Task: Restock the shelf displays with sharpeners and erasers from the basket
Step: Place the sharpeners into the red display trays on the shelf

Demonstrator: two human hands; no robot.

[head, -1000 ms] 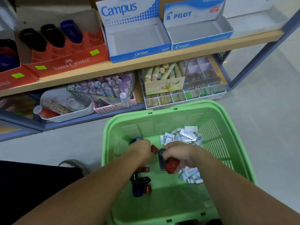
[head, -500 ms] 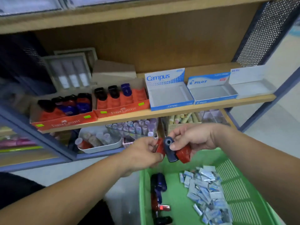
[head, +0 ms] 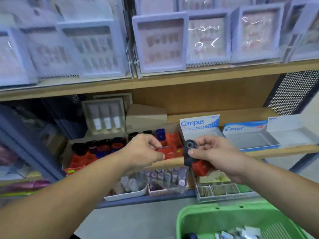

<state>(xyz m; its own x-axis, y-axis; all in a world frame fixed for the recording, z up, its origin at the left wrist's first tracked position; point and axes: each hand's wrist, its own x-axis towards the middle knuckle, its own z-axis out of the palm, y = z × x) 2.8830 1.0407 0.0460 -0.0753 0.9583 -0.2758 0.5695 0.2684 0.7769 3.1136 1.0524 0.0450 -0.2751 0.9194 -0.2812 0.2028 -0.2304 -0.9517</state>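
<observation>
My right hand pinches a sharpener with a dark front and a red body, held in front of the middle shelf's edge. My left hand pinches a small red sharpener just in front of the right red Faber-Castell display box, which holds a blue sharpener and black ones. A second red display box to the left holds several dark sharpeners. The green basket sits at the bottom right, with wrapped erasers showing at the frame's edge.
Three open display boxes stand right of the red ones: the Campus box, the Pilot box and a white box. The upper shelf holds purple framed packs. The lower shelf carries trays of small tubes.
Both hands rose from the basket to shelf height, each carrying a sharpener. My view tilted upward, so the upper shelf came into sight and most of the basket dropped out.
</observation>
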